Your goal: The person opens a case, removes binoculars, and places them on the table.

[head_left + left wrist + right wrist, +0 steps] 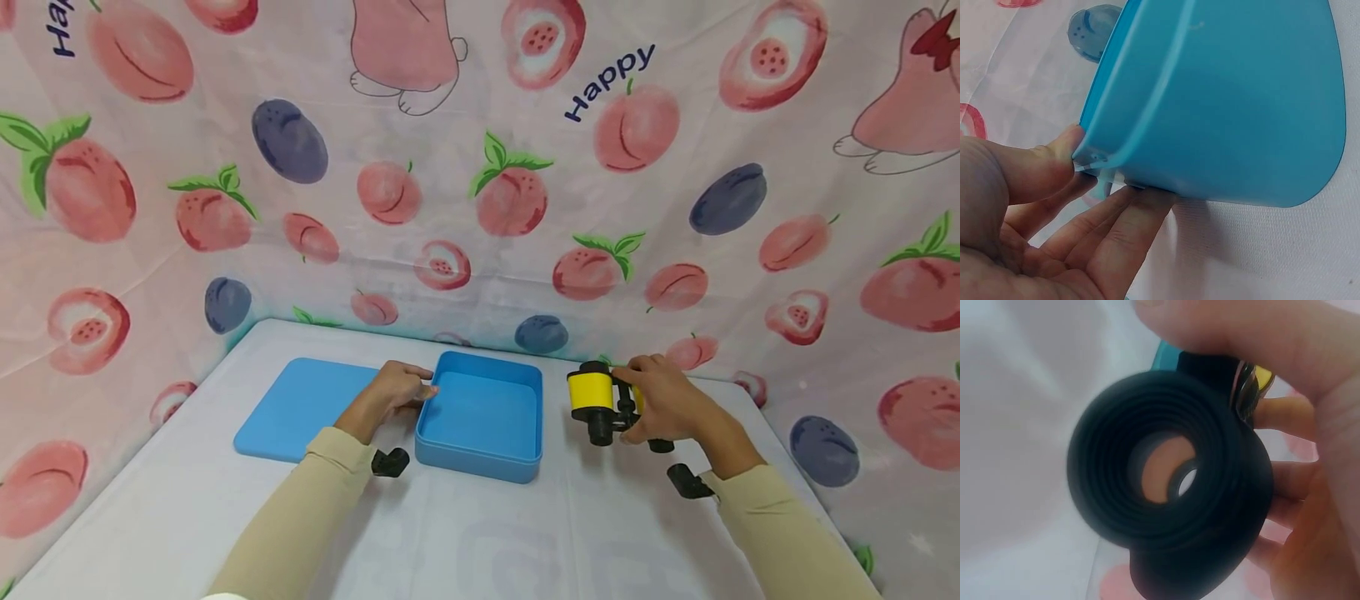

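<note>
My left hand (392, 390) grips the left wall of an open blue box (476, 465) on the table. In the left wrist view, that hand's thumb (1054, 164) lies at the rim of the box (1241, 112), the other fingers against its outer side. To the right of the box, my right hand (667, 400) holds yellow and black binoculars (591, 392) above the white cloth. One black eyepiece (1097, 469) fills the middle of the right wrist view, with the thumb and fingers around the body. The right half of the binoculars is partly hidden by the hand.
A flat blue lid (300, 408) lies on the table left of the box, partly behind the left forearm. Fruit-printed cloth (465, 200) hangs along the back and both sides of the white table (465, 542).
</note>
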A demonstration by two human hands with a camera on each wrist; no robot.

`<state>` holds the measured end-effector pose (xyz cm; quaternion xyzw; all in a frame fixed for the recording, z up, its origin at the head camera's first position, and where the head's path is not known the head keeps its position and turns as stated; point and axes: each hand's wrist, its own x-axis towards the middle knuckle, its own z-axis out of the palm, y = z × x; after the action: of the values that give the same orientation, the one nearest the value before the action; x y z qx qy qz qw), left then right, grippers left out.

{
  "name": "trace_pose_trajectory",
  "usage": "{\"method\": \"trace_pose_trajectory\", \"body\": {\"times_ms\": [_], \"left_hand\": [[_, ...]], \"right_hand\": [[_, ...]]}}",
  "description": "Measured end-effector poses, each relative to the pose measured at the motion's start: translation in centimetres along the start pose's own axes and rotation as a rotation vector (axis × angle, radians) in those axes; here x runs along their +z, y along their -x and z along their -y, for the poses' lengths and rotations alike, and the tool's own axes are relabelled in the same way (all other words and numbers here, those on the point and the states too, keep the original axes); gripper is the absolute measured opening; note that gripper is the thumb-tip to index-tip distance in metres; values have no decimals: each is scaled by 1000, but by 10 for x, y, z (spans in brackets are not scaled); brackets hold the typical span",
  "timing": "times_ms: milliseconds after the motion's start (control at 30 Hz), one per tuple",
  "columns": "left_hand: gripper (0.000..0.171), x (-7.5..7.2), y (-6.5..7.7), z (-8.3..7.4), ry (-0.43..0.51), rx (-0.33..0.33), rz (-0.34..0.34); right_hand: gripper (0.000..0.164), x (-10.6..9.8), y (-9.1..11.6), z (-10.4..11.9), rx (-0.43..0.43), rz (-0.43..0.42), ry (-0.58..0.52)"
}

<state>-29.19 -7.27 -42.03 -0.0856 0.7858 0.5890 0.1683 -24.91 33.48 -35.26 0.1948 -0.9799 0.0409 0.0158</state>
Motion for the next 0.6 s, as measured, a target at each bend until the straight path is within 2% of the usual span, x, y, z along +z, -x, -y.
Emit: {"method": "trace_pose_trajectory", "body": {"times_ms": [600], "left_hand": [[50,-1,0,-1,-1,-11,4]], "right_hand": [[99,12,2,-3,14,32,-17]]}}
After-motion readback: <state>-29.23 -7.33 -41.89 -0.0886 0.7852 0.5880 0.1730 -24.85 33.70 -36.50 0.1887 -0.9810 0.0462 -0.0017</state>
